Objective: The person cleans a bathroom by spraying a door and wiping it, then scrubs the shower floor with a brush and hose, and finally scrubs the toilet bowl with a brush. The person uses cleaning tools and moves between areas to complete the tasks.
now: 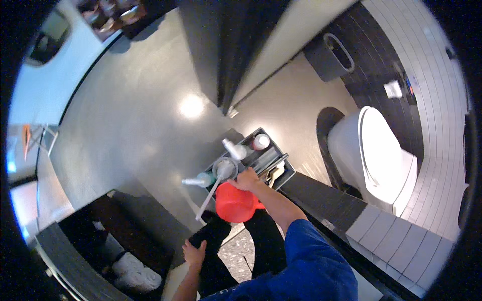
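On the floor before me stands a dark cleaning caddy (pixel 290 171) with spray bottles and other supplies. My right hand (pixel 246 180) is at its near side, by the top of a red plastic container (pixel 235 203); the frame does not settle whether it grips the container or the caddy. A toilet brush (pixel 207 199) with a white handle stands in a clear round holder (pixel 225 168). A white-capped bottle (pixel 261 142) stands at the far end, and a spray bottle (pixel 235 149) beside it. My left hand (pixel 194 253) rests on my black-trousered knee, fingers apart, holding nothing.
A white toilet (pixel 376 154) stands at the right, with a dark waste bin (pixel 325 60) beyond it. A dark partition edge (pixel 222 75) comes down ahead. White rolled towels (pixel 135 272) lie on a dark shelf at lower left. A tiled ledge (pixel 399 240) is at lower right.
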{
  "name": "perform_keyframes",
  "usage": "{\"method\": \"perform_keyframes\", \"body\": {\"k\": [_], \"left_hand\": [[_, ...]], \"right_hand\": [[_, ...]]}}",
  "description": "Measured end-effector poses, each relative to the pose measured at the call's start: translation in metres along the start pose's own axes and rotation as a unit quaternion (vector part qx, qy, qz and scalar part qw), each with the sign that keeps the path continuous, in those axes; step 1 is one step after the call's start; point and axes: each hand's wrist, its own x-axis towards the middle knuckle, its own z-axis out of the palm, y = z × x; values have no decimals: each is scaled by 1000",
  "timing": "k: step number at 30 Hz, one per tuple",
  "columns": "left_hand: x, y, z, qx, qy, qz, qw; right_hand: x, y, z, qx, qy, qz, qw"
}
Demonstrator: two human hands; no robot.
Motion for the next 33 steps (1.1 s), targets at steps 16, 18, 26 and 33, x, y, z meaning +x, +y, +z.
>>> {"method": "perform_keyframes", "body": {"k": [16,18,26,33], "left_hand": [[85,217,-114,387,23,296,873],[106,230,-142,406,31,358,840],[147,296,-186,407,5,448,796],[156,301,-178,404,20,501,765]], "right_hand": [[-3,129,14,251,12,186,950],[-5,135,18,258,-12,206,944],[41,138,102,273,25,290,917],[63,126,193,132,157,320,925]]}}
